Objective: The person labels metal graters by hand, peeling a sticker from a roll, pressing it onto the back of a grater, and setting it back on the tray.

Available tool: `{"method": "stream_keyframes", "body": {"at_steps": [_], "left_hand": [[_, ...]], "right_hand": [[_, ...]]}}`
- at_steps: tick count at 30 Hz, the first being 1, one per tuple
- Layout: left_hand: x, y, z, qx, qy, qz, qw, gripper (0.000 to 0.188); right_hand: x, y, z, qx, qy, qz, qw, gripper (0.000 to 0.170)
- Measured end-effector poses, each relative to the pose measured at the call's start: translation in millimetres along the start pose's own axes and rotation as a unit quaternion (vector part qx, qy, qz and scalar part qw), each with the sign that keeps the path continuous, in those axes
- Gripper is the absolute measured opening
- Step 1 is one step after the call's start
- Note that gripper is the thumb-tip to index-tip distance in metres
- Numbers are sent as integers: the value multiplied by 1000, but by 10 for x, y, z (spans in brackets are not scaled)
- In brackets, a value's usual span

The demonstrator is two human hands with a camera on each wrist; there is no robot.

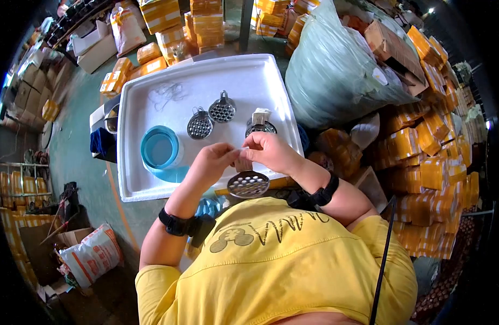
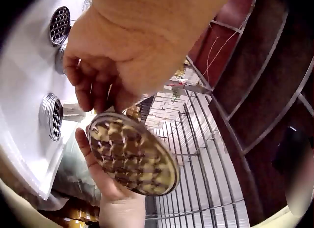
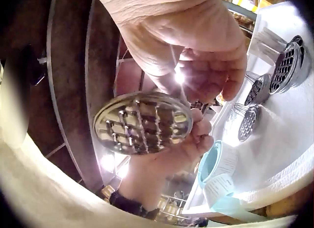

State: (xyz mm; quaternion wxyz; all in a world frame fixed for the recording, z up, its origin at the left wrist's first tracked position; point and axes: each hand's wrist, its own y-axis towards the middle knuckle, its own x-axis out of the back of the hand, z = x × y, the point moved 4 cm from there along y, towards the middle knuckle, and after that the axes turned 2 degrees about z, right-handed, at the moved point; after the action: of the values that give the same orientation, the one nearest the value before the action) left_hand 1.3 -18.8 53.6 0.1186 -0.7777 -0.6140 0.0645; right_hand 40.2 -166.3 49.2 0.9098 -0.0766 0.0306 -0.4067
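In the head view both hands meet in front of the yellow shirt. Fingertips of the left hand [image 1: 212, 160] and the right hand [image 1: 274, 153] pinch a small white label [image 1: 242, 154]. It sits at the upper end of the flat handle of a round perforated metal disc [image 1: 248, 184]. That disc, its waffle-like holes plain in the left wrist view [image 2: 133, 154], hangs below the fingers. More perforated metal discs [image 1: 199, 125] [image 1: 222, 111] lie on the white foam tray [image 1: 131, 103]. Near the right hand is a stack of discs [image 1: 260, 127] with a pale strip on top.
A teal roll [image 1: 148, 147] with printed white labels [image 3: 219, 187] stands at the tray's left, its tail trailing forward. Loose clear threads [image 1: 168, 95] lie at the back. A big pale-green plastic bag [image 1: 336, 70] and orange-taped parcels [image 1: 422, 162] crowd the right side.
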Motion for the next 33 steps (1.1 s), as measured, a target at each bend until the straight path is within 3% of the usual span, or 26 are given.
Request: {"method": "stream_keyframes", "body": {"at_steps": [2,5,8,10,13,16,19,20,22,23,24,26,27,28,29,30,31,32,33], "left_hand": [[-18,-19,-13,15,39,-6,999,22],[-55,0,62,-3,130,-2,992,20],[-93,7,65,-6,168,3,986,19],[-65,27,185,-42,141,-29,989,19],[39,7,216,-55,30,-34,998,19],[100,-10,168,-26,61,-1,998,19],[120,9,216,-42,63,-24,997,19],[140,22,271,-56,64,-37,996,20],[210,34,447,-4,119,-52,991,24],[232,38,499,22,147,-58,987,26],[217,40,506,28,146,-61,987,28],[156,57,494,39,146,-63,986,33],[111,63,471,63,151,-49,985,34],[74,99,515,-2,207,-39,978,32],[63,124,634,-69,258,-30,963,31],[-24,198,562,-66,241,-15,968,28],[-112,272,488,-62,223,1,973,26],[-176,281,352,25,144,19,989,22],[-196,338,374,18,132,37,990,19]], "right_hand": [[5,-6,12,4,-18,1,1000,14],[22,-63,95,28,-193,-8,981,14],[67,-81,8,-62,-156,18,986,7],[234,-53,-100,-46,-180,7,983,8],[585,-15,-146,-16,-149,-120,981,9],[782,111,-29,42,-212,-193,957,16],[823,204,73,128,-384,-262,876,15],[839,203,78,125,-361,-269,884,15],[783,109,230,115,-315,-280,900,14],[709,46,296,61,-237,-240,939,13],[576,-16,368,64,-153,-163,973,8],[204,-230,800,146,-184,11,972,5],[133,-296,913,183,-180,47,965,4],[63,-386,1047,216,-182,75,956,4],[-378,-590,1560,476,-261,101,833,8],[-545,-714,1723,447,-417,138,779,14],[-732,-813,1859,502,-371,115,773,9],[-831,-884,1925,556,-322,92,761,8],[-796,-926,1938,555,-331,53,761,8]]}}
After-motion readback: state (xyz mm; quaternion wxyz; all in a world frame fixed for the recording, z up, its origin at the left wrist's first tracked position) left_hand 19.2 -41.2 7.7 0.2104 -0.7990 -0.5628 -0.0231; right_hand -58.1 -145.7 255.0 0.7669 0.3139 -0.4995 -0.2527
